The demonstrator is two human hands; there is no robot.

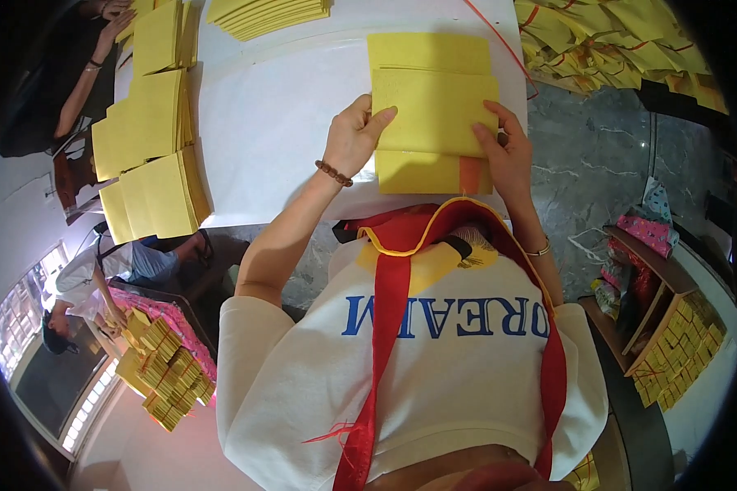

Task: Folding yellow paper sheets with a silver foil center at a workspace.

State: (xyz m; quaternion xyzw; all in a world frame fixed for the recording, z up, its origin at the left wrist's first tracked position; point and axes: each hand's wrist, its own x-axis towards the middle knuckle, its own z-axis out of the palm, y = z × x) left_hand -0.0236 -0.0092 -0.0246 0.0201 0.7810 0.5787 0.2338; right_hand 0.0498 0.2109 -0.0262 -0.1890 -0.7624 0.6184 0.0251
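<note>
My left hand grips the left edge of a yellow paper stack, thumb on top and fingers curled at the side. At the right edge, my right hand holds the same stack between thumb and fingers. More yellow paper shows beyond it, and a yellow bundle with an orange-red strip lies at the near side. How thick the held stack is, I cannot tell. A beaded bracelet circles my left wrist.
The white table carries several yellow paper stacks along its left side and a fanned pile at the back. A red cord crosses the right edge. Heaped yellow bundles lie far right. Another person's arm reaches in far left.
</note>
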